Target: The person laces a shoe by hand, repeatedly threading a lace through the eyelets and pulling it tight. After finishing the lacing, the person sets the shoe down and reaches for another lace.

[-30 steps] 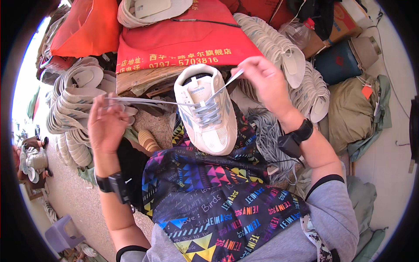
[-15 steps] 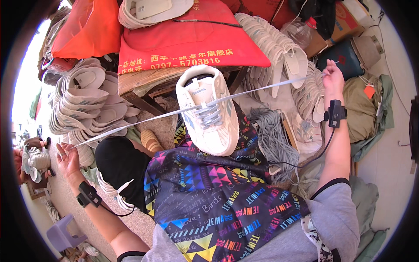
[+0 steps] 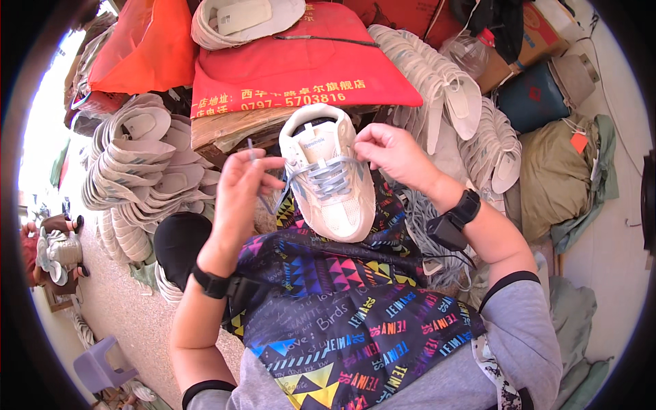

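Stacked shoe uppers (image 3: pixel 130 181) line the background at left; an even, untwisted pull should serve best. The left hand (image 3: pixel 242 179), loosely curled, pinches a grey-blue lace (image 3: pixel 331 179) beside the white sneaker (image 3: pixel 336 222), centred above a patterned apron (image 3: pixel 342 273); the right hand (image 3: pixel 400 158) holds fingertips together at the sneaker's right edge, any lace between hidden.

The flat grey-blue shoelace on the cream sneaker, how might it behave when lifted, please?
The flat grey-blue shoelace is probably floppy, as its loose part bends beside the left hand. It seems light, being thin and narrow. Tugging may meet drag, since it crosses the cream sneaker in several rows.
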